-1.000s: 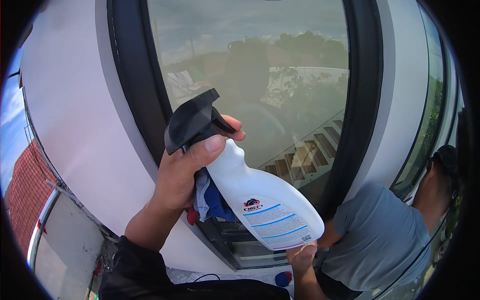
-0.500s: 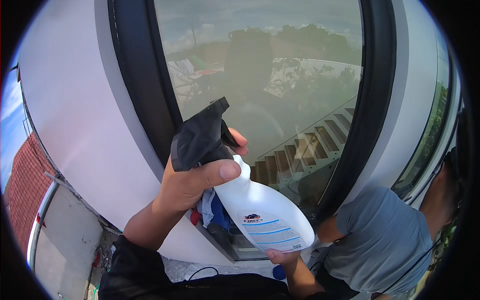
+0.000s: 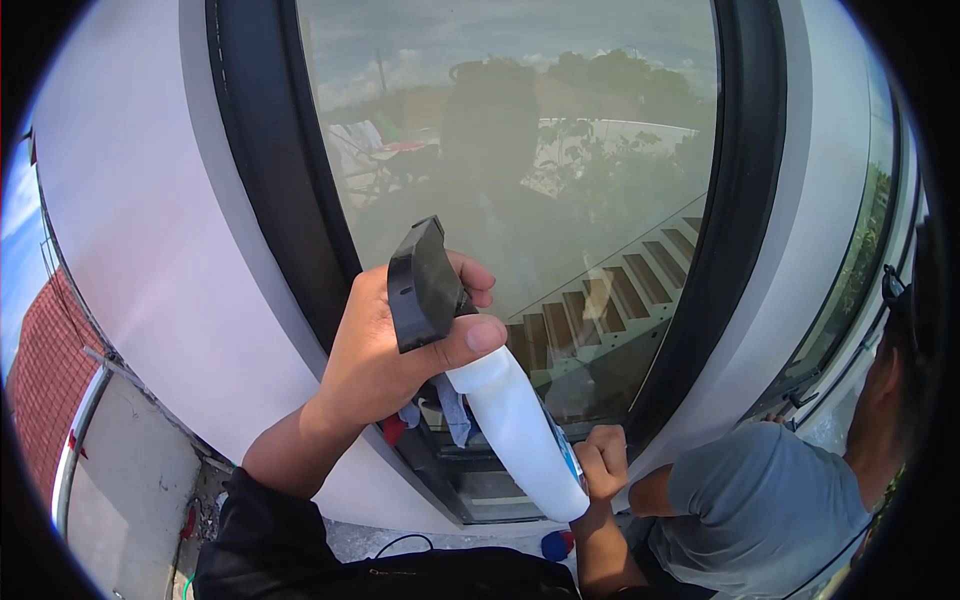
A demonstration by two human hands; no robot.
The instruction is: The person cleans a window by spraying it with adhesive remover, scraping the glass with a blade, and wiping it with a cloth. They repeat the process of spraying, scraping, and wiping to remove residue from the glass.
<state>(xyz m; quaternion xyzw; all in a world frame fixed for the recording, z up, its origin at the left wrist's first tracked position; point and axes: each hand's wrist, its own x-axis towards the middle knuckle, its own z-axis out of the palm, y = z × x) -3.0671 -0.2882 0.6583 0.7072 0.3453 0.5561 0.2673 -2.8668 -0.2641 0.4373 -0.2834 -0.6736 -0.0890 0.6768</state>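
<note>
A white spray bottle (image 3: 520, 435) with a black trigger head (image 3: 420, 285) is held tilted in front of the window, its base pointing down to the right. My left hand (image 3: 385, 335) is wrapped round the neck just under the head, thumb across the near side and fingertips beyond it. At the lower end, my right hand (image 3: 602, 462) has its fingers curled against the bottle's label side, close to the base. The label is seen almost edge-on. Behind the bottle hangs a blue-grey cloth (image 3: 455, 412), partly hidden.
A tall window pane (image 3: 520, 230) in a dark frame (image 3: 275, 160) reflects sky and plants, with stairs visible in it. White wall (image 3: 140, 200) flanks it. A person in a grey shirt (image 3: 760, 500) crouches close on the right. A low wall (image 3: 130, 480) is at left.
The bottle has turned about its length, so its label now faces away to the right. My right hand has shifted from under the base to the bottle's right side.
</note>
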